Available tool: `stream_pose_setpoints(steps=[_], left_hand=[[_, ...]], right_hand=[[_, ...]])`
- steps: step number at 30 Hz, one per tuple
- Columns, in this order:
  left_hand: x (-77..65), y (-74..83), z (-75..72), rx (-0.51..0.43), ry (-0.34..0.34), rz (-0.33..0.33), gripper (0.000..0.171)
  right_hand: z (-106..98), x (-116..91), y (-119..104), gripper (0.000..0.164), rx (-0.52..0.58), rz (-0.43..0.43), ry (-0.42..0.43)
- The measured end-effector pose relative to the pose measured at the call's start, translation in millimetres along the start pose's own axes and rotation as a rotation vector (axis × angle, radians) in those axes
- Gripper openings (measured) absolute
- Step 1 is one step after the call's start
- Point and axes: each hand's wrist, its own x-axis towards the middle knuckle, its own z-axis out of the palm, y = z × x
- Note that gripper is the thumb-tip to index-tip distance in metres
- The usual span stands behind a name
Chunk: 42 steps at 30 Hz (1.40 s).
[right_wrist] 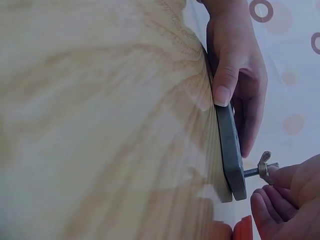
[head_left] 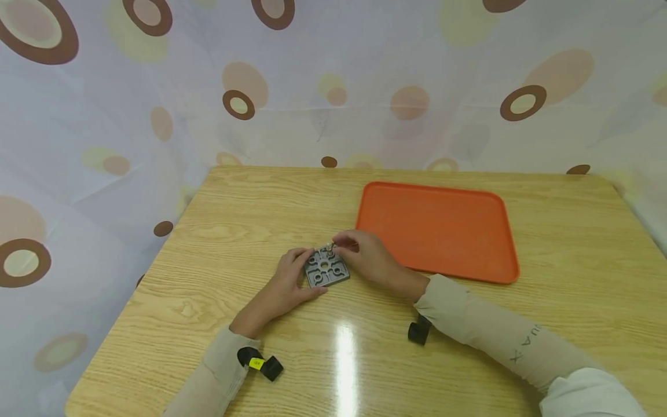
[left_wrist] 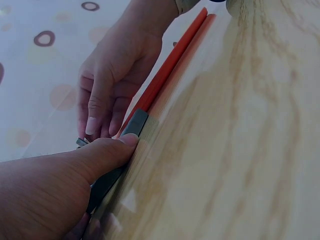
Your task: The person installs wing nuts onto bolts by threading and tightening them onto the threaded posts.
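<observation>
A grey square plate [head_left: 326,267] is lying on the tabletop [head_left: 250,220]. A bolt [right_wrist: 251,173] is rising near the plate's far right corner, carrying a wing nut [right_wrist: 263,165] the right hand [head_left: 371,258] is pinching. The left hand [head_left: 283,288] is gripping the plate's edges. An orange tray [head_left: 438,226] is resting right of the plate.

The left grip [head_left: 285,286] clasps; the right grip [head_left: 371,256] pinches.

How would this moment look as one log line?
left hand: grips grey plate | right hand: touches wing nut on threaded bolt | orange tray: right of plate
</observation>
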Motion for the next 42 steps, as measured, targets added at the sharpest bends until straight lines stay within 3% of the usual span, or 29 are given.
stream_pose_setpoints(steps=[19,31,42], left_hand=[[0.0,0.6,-0.9,0.000,-0.002,-0.012,0.085],[-0.4,2.0,-1.3,-0.010,-0.009,-0.012,0.084],[-0.8,1.6,-1.1,0.000,-0.007,-0.013,0.085]], right_hand=[[0.0,0.7,0.2,0.012,-0.045,-0.018,-0.002],[7.0,4.9,-0.8,0.035,0.007,0.039,-0.023],[7.1,4.6,-2.4,0.035,0.027,0.039,-0.026]])
